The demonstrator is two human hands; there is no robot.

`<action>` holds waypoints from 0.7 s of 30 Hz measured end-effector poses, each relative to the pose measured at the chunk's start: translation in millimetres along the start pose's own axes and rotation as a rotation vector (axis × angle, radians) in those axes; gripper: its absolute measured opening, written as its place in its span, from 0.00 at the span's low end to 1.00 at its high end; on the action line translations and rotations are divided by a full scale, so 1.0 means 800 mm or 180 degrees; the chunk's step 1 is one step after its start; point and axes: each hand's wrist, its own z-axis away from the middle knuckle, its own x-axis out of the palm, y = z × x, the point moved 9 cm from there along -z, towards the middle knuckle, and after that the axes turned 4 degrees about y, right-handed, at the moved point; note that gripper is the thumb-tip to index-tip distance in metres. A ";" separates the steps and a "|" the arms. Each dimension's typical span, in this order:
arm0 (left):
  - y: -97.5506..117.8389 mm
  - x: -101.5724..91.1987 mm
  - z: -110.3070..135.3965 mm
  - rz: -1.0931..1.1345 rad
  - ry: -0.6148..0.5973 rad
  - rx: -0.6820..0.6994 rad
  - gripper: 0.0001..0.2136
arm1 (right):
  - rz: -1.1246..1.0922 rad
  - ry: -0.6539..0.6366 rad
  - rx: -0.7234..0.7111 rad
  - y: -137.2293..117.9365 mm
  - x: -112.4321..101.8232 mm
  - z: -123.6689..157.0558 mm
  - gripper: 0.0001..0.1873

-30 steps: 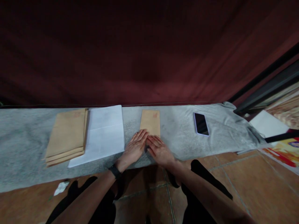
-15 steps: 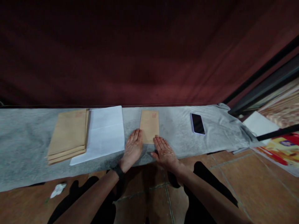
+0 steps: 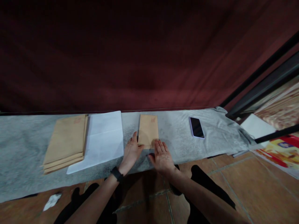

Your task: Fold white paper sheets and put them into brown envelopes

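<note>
A small brown envelope (image 3: 148, 129) lies flat on the grey cloth (image 3: 28, 146) that covers the long bench in front of me. My left hand (image 3: 130, 152), with a black band on its wrist, rests beside the envelope's near left corner. Its fingers are stretched out along the left edge and touch it. My right hand (image 3: 162, 155) lies flat and open, palm down, with its fingertips on the envelope's near right corner. Neither hand has closed around anything.
A stack of larger brown envelopes (image 3: 65, 141) lies at the left, with white paper sheets (image 3: 104, 137) beside it. A dark phone (image 3: 196, 127) lies at the right. A dark red curtain hangs behind the bench. A crumpled white scrap (image 3: 51, 200) sits on the tiled floor.
Both hands have slid back off the envelope's middle and apart, to its near corners. The left hand has turned more onto its side. The envelope stays where it was.
</note>
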 end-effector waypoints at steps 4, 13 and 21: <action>0.003 0.007 -0.006 0.1553 -0.0429 -0.0658 0.37 | 0.0015 -0.0061 0.0066 -0.006 -0.013 -0.014 0.33; 0.068 0.019 0.008 0.3517 -0.0795 -0.0874 0.28 | -0.1189 0.0447 0.0843 0.054 -0.055 -0.048 0.21; 0.063 0.065 0.020 0.3399 -0.1123 -0.1214 0.32 | -0.4824 0.0361 0.2210 0.086 0.008 -0.044 0.17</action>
